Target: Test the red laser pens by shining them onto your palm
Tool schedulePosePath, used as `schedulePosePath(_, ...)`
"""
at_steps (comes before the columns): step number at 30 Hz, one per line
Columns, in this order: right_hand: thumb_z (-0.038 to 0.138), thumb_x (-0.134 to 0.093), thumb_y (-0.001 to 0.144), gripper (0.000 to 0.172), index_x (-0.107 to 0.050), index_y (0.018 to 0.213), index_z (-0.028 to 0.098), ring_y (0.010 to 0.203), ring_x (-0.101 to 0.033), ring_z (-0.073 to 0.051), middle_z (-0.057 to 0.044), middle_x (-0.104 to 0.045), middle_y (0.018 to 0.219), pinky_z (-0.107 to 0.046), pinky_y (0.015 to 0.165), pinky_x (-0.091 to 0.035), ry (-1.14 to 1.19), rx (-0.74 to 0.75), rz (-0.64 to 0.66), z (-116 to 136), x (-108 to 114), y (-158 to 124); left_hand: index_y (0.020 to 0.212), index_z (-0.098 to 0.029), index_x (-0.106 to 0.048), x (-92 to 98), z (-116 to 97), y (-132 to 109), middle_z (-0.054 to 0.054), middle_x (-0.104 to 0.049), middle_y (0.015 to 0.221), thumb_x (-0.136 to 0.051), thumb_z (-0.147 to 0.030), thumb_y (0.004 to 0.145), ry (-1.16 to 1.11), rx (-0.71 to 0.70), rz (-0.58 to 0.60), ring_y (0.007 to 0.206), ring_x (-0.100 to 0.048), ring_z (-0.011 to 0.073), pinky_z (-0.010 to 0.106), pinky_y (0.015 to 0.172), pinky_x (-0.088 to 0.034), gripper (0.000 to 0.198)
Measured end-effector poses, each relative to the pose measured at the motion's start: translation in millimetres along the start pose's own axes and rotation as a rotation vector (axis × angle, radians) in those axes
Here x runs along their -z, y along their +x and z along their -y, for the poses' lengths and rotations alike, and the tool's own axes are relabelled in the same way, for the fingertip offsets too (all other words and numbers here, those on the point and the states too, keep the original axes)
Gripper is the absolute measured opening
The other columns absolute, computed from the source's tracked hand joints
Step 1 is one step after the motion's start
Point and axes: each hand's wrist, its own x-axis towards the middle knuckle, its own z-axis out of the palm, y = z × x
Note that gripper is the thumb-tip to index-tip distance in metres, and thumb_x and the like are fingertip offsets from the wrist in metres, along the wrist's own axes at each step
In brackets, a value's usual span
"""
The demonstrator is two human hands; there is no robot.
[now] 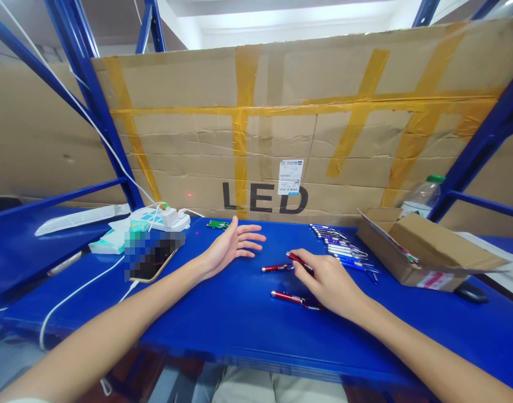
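Note:
My right hand [329, 282] is closed on a red pen-shaped light [299, 261], held just above the blue table [222, 313]. A red dot glows on the cardboard wall [189, 195]. My left hand [233, 246] rests palm up on the table with fingers spread, holding nothing. Two more red pen lights lie near my right hand, one [276, 268] to its left and one [293, 299] below it. A row of several blue and purple pen lights [344, 250] lies just beyond my right hand.
An open cardboard box [424, 252] sits at the right with a plastic bottle [424, 197] behind it. A white power strip [164, 218], a phone [153, 260] on a white cable and green pens [217, 224] lie at the left. Blue rack posts flank the table.

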Motion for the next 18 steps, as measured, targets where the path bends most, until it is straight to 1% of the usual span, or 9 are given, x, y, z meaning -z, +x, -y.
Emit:
schedulePosePath(3, 0.036, -0.040, 0.112, 0.035, -0.071, 0.120, 0.022, 0.064, -0.069, -0.021, -0.003, -0.075, 0.075, -0.030, 0.064, -0.042, 0.053, 0.102, 0.071, 6, 3, -3, 0.136, -0.015, -0.069, -0.4, -1, 0, 0.021, -0.073, 0.135, -0.035, -0.076, 0.106, 0.003, -0.006, -0.001, 0.113, -0.072, 0.0299, 0.036, 0.088, -0.057, 0.076)
schedulePosePath(5, 0.036, -0.039, 0.113, 0.035, -0.070, 0.119, 0.022, 0.063, -0.068, -0.020, -0.002, -0.074, 0.074, -0.030, 0.064, -0.043, 0.076, 0.142, 0.097, 9, 4, -4, 0.136, -0.015, -0.069, 0.0, -1, 0, 0.021, -0.073, 0.134, -0.036, -0.076, 0.106, -0.001, -0.009, 0.001, 0.113, -0.072, 0.0298, 0.036, 0.088, -0.056, 0.076)
schedulePosePath(7, 0.036, -0.040, 0.112, 0.035, -0.070, 0.122, 0.021, 0.064, -0.068, -0.020, -0.002, -0.076, 0.076, -0.030, 0.065, -0.043, 0.070, 0.131, 0.064, 8, 3, -4, 0.136, -0.015, -0.069, 0.9, -1, 0, 0.021, -0.074, 0.134, -0.035, -0.076, 0.106, -0.006, -0.008, 0.007, 0.111, -0.072, 0.0293, 0.036, 0.087, -0.056, 0.076)
schedulePosePath(11, 0.037, -0.042, 0.110, 0.034, -0.070, 0.123, 0.022, 0.067, -0.071, -0.022, -0.004, -0.080, 0.085, -0.031, 0.064, -0.043, 0.027, 0.032, -0.056, -1, -1, 0, 0.135, -0.016, -0.070, 3.1, 1, 1, 0.020, -0.074, 0.134, -0.035, -0.076, 0.106, -0.016, -0.002, 0.019, 0.111, -0.072, 0.0291, 0.036, 0.088, -0.056, 0.075)
schedulePosePath(14, 0.037, -0.043, 0.110, 0.033, -0.071, 0.121, 0.022, 0.069, -0.072, -0.023, -0.004, -0.080, 0.086, -0.032, 0.065, -0.044, 0.020, 0.012, -0.087, -3, 0, 1, 0.134, -0.016, -0.070, 3.6, 3, 1, 0.020, -0.074, 0.133, -0.035, -0.076, 0.106, -0.016, 0.001, 0.032, 0.112, -0.072, 0.0292, 0.036, 0.090, -0.055, 0.075)
schedulePosePath(16, 0.036, -0.042, 0.111, 0.033, -0.070, 0.122, 0.022, 0.069, -0.072, -0.022, -0.004, -0.080, 0.086, -0.031, 0.065, -0.044, 0.039, 0.050, -0.055, 0, 2, 0, 0.134, -0.016, -0.070, 3.0, 3, 1, 0.020, -0.075, 0.132, -0.034, -0.077, 0.106, -0.010, 0.002, 0.037, 0.111, -0.072, 0.0289, 0.036, 0.090, -0.055, 0.076)
schedulePosePath(18, 0.036, -0.041, 0.112, 0.033, -0.069, 0.123, 0.022, 0.068, -0.072, -0.021, -0.004, -0.079, 0.084, -0.030, 0.066, -0.045, 0.070, 0.119, 0.020, 5, 4, -3, 0.134, -0.016, -0.071, 2.0, 2, 1, 0.020, -0.075, 0.131, -0.034, -0.078, 0.106, -0.007, -0.001, 0.031, 0.110, -0.073, 0.0287, 0.036, 0.089, -0.055, 0.078)
